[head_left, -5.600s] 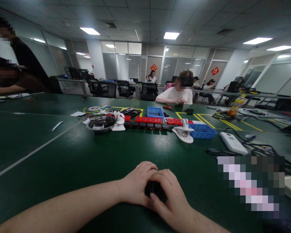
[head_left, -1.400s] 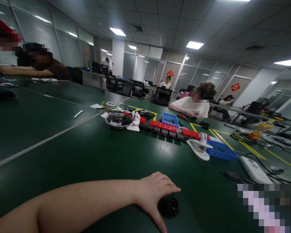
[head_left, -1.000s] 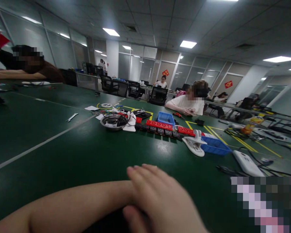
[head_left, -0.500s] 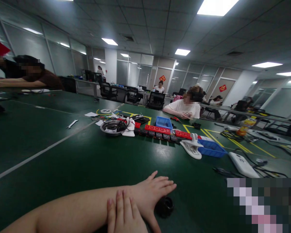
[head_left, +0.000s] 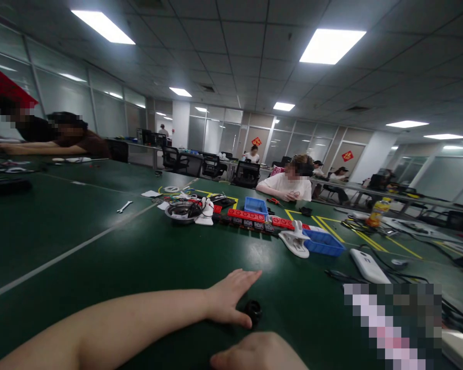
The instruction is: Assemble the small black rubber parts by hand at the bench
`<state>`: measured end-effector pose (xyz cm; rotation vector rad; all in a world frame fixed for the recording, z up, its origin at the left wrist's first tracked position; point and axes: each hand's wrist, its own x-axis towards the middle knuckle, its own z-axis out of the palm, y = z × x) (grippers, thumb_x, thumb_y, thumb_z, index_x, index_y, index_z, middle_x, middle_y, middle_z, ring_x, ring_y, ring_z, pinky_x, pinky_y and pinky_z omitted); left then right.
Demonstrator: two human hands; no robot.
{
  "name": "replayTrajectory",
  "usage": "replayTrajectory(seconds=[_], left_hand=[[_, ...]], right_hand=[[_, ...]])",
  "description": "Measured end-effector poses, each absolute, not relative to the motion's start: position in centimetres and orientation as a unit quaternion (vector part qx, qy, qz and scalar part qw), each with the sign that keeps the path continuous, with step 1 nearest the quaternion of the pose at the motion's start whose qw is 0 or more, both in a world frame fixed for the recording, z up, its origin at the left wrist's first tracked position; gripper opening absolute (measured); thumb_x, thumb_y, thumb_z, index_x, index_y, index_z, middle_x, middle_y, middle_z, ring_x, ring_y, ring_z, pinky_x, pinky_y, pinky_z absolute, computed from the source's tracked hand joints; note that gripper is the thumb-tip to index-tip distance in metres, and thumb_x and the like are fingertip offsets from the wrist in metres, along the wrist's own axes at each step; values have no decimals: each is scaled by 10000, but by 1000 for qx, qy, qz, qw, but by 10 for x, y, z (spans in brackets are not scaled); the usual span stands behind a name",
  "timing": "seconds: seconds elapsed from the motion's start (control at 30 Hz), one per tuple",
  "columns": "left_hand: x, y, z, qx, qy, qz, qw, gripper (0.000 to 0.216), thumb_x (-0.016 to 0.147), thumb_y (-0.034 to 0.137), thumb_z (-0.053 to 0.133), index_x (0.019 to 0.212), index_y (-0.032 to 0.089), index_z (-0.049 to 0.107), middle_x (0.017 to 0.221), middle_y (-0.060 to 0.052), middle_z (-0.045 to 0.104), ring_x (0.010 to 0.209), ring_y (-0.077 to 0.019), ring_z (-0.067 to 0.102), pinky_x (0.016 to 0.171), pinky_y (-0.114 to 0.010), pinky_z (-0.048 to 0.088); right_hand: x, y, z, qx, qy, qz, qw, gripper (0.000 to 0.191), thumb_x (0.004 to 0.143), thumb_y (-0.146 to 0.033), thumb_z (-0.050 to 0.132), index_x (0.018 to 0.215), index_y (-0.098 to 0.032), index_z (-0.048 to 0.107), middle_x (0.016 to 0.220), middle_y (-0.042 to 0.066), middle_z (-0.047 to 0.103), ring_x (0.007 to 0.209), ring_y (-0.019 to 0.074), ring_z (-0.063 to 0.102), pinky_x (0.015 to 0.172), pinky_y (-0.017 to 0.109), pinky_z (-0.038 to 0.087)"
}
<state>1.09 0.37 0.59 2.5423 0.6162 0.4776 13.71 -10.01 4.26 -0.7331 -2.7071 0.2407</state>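
My left hand (head_left: 231,298) lies flat on the green table (head_left: 100,257), fingers stretched out toward the right. Its thumb touches a small black round object (head_left: 253,310) that sits just beside it. My left forearm runs in from the lower left. My right hand (head_left: 258,352) shows only as a rounded back at the bottom edge, close to the left forearm; its fingers are hidden.
Mid-table stand a metal bowl (head_left: 181,211), red power strips (head_left: 254,217), two blue bins (head_left: 324,243), a white clip stand (head_left: 294,242) and a wrench (head_left: 124,206). A white box (head_left: 368,264) and cables lie right. People sit across (head_left: 287,184) and at far left.
My right hand has slid off my left forearm and dropped to the bottom edge. My left hand stays flat by the black object. The view has tilted up.
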Motion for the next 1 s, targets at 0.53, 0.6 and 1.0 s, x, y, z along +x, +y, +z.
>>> replayTrajectory(seconds=[0.53, 0.6, 1.0], left_hand=[[4, -19, 10, 887, 386, 166, 192, 959, 504, 681, 657, 1268, 178, 368, 1297, -139, 389, 1234, -343, 303, 1038, -600, 23], [5, -22, 6, 875, 401, 199, 183, 807, 473, 677, 674, 1089, 186, 496, 1121, -94, 485, 1125, -313, 416, 1045, -588, 48], [19, -30, 8, 886, 393, 209, 132, 370, 601, 526, 677, 705, 191, 559, 741, 8, 524, 848, -216, 505, 1052, -542, 102]], right_hand=[[200, -55, 11, -518, -725, 64, 449, 288, 819, -348, 484, 1044, -169, 495, 891, 71, 584, 807, 202, 576, 703, 325, 504], [197, -57, 1, -508, -744, 81, 427, 300, 802, -335, 512, 1050, -170, 486, 939, 78, 574, 844, 207, 568, 730, 334, 500], [182, -63, 10, -505, -784, 144, 330, 67, 748, -173, 567, 808, -159, 540, 776, 43, 533, 741, 189, 506, 648, 327, 444]])
